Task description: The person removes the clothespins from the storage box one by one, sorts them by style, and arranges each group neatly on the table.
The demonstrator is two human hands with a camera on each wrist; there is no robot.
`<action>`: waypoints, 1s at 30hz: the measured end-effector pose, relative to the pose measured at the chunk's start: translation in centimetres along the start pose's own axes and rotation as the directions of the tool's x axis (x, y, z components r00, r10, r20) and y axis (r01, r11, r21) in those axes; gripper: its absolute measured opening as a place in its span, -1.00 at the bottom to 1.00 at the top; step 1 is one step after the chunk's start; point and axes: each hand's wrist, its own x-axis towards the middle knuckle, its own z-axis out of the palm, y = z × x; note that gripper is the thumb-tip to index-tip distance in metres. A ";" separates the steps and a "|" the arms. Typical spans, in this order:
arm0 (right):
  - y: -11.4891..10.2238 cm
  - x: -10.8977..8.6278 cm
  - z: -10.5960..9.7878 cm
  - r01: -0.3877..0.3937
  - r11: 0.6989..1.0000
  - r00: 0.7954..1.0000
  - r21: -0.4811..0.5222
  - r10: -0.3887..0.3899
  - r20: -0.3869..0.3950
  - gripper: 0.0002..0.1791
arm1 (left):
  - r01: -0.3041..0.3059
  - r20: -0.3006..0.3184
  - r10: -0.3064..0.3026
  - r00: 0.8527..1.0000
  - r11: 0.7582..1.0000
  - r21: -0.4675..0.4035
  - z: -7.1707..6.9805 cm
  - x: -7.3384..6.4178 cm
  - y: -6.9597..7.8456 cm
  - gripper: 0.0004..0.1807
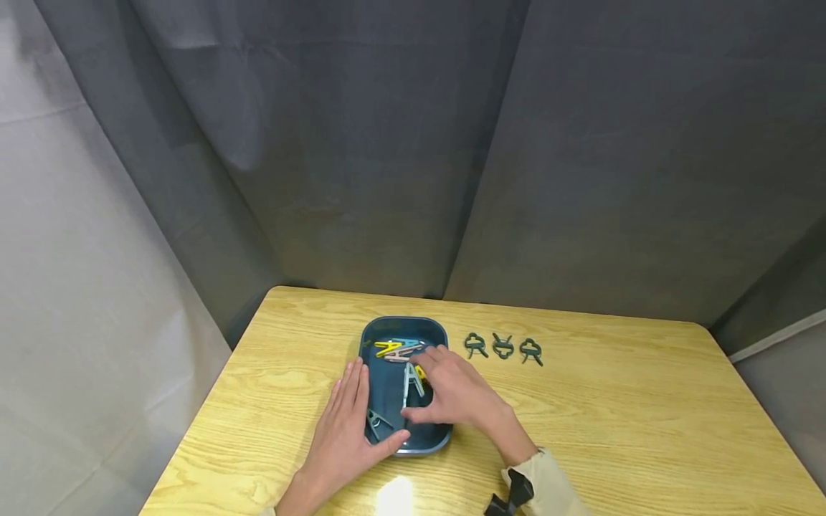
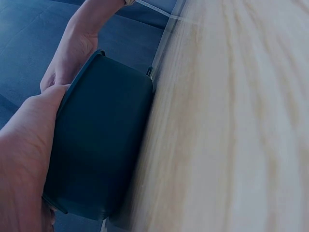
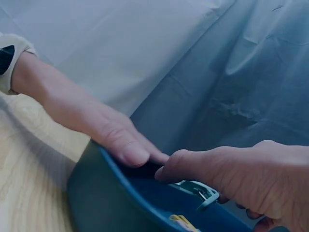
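Observation:
A dark blue plastic bin [image 1: 387, 390] stands on the table with several clothespins inside. My left hand [image 1: 345, 426] rests along its left and near rim, fingers straight and thumb stretched over the near edge. Over the bin's right side, my right hand [image 1: 452, 390] pinches a pale blue clothespin [image 1: 413, 380] between thumb and fingers; in the right wrist view this clothespin [image 3: 205, 195] shows just below the hand. A yellow clothespin [image 3: 182, 222] lies beside it. Toward the far end are yellow [image 1: 388, 347], blue and pinkish clothespins, and a dark green clothespin [image 1: 376, 423] lies near my left thumb.
Three dark green clips lie in a row right of the bin: a left clip [image 1: 475, 344], a middle clip [image 1: 502, 347] and a right clip [image 1: 531, 351]. The wooden table [image 1: 645, 408] ends at grey curtains [image 1: 387, 179] behind and at the sides.

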 end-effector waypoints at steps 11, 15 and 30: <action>2.5 -1.2 -2.9 -0.151 0.986 0.986 0.071 0.155 -0.055 -0.01 | 0.005 0.001 -0.005 1.000 1.000 0.004 0.4 0.0 -0.3 0.40; 4.1 -1.5 -3.6 -0.195 0.978 0.976 0.073 0.201 -0.086 0.00 | 0.016 0.007 -0.016 1.000 1.000 -0.011 0.3 0.0 -0.3 0.41; 8.5 -3.0 -1.8 -0.229 0.972 0.964 0.062 0.235 -0.128 -0.05 | -0.012 -0.024 0.012 1.000 1.000 -0.003 0.3 0.0 -0.4 0.39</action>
